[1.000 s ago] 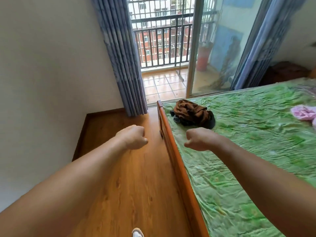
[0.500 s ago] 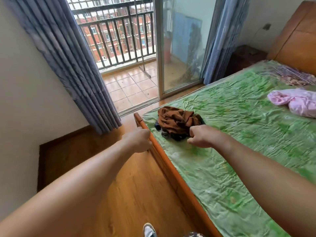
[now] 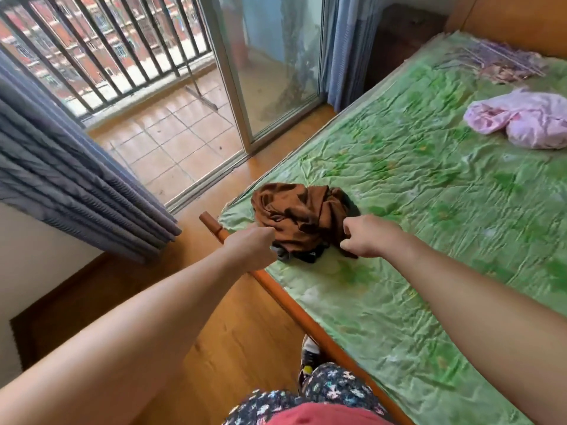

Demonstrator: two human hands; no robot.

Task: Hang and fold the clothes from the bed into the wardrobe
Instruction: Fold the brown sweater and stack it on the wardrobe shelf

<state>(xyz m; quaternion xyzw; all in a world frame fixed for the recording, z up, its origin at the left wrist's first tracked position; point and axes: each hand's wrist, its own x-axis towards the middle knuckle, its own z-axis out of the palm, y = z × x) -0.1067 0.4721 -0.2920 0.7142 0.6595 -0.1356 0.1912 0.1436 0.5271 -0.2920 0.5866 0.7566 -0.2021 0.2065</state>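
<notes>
A crumpled brown garment [image 3: 299, 216] lies on a dark piece of clothing [image 3: 302, 256] at the near corner of the bed with the green sheet [image 3: 399, 302]. My left hand [image 3: 251, 250] is a curled fist at the pile's left edge, against the dark cloth. Whether it grips any is hidden. My right hand [image 3: 368, 237] has curled fingers at the pile's right edge, and a strip of brown cloth runs into them. A pink garment [image 3: 521, 121] lies farther up the bed on the right.
The wooden bed rail [image 3: 294, 305] runs between the floor and the sheet. Grey-blue curtains [image 3: 61, 185] hang at left beside an open sliding balcony door [image 3: 276, 72]. Purple hangers [image 3: 497, 61] lie near the headboard. My patterned trousers and one shoe [image 3: 310, 354] show at the bottom.
I have stepped closer to the bed corner. Both hands moved forward from mid-air to the two sides of the brown pile, and the right one now touches it.
</notes>
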